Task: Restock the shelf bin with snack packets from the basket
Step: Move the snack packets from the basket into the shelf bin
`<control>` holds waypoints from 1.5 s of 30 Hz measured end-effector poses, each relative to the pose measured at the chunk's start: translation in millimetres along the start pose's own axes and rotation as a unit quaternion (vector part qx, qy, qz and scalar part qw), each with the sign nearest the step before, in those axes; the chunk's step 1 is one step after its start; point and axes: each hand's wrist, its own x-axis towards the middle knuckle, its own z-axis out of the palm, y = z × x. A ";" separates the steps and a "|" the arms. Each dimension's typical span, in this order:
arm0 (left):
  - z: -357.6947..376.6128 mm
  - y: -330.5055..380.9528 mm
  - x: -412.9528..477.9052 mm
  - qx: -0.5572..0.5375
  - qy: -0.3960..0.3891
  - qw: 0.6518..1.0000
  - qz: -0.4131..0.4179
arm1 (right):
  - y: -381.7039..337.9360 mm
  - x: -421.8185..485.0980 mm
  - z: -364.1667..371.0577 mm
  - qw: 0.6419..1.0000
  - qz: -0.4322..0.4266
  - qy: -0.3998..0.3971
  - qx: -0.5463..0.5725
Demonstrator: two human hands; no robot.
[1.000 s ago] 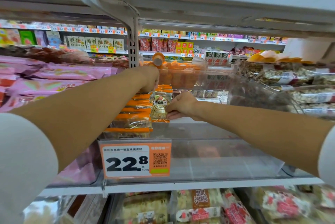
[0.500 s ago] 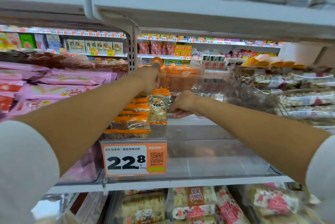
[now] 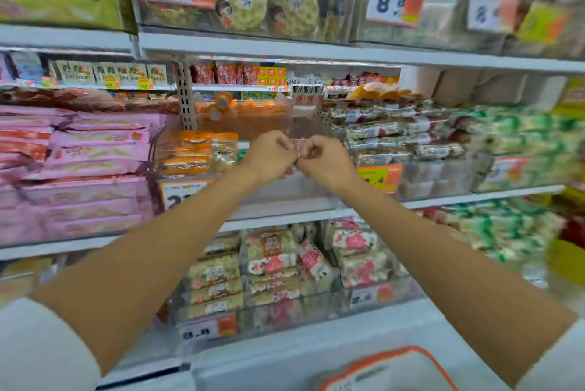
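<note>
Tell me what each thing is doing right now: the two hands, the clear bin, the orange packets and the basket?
Clear bin, on the shelf, with packets filling its left side.
Orange packets, stacked flat, one standing upright beside them.
Left hand, fingers curled in front of the bin; grip unclear.
Right hand, fingers curled, touching the other hand; grip unclear.
Basket, at the picture's bottom edge, contents blurred.

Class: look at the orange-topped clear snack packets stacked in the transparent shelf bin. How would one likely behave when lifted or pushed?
The orange-topped clear snack packets look like thin film pouches, so one would probably flex, not stay stiff. Their glossy film suggests they may slide when pushed. Stacked flat in the transparent shelf bin, they seem unlikely to roll.
</note>
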 end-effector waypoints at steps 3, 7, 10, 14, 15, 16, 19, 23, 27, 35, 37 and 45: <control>47.9 -7.0 -42.0 -0.005 -0.074 0.997 -0.022 | 39.5 -58.1 -14.7 0.998 0.057 -0.009 0.000; 124.6 -34.3 -98.3 -0.002 -0.153 0.985 -0.077 | 99.7 -138.6 -28.4 0.988 0.150 -0.033 0.004; 181.7 -54.3 -138.5 -0.014 -0.231 0.965 -0.126 | 145.1 -198.9 -40.3 0.971 0.231 -0.038 0.037; 244.2 -88.9 -179.2 -0.026 -0.308 0.931 -0.191 | 209.3 -259.6 -40.4 0.956 0.289 -0.043 0.002; 257.9 -99.8 -187.0 -0.025 -0.316 0.926 -0.207 | 225.4 -273.0 -38.0 0.949 0.311 -0.043 -0.004; 271.2 -112.3 -194.3 -0.022 -0.318 0.921 -0.222 | 242.7 -286.7 -34.3 0.944 0.327 -0.044 -0.008; 305.1 -149.8 -215.4 -0.008 -0.326 0.910 -0.257 | 289.3 -327.5 -19.8 0.922 0.381 -0.064 -0.027; 335.3 -195.3 -237.8 0.000 -0.328 0.896 -0.299 | 346.8 -383.0 8.0 0.877 0.472 -0.093 -0.005; 351.1 -238.5 -256.5 0.031 -0.364 0.882 -0.297 | 401.0 -425.4 46.8 0.838 0.527 -0.138 -0.035; 353.7 -300.8 -250.9 0.096 -0.366 0.898 -0.226 | 462.4 -461.8 129.8 0.775 0.555 -0.273 -0.126; 354.7 -306.5 -250.0 0.084 -0.367 0.897 -0.234 | 462.6 -479.0 140.3 0.772 0.541 -0.300 -0.150; 350.4 -314.7 -253.0 0.066 -0.348 0.904 -0.240 | 464.9 -508.1 144.4 0.773 0.454 -0.326 -0.301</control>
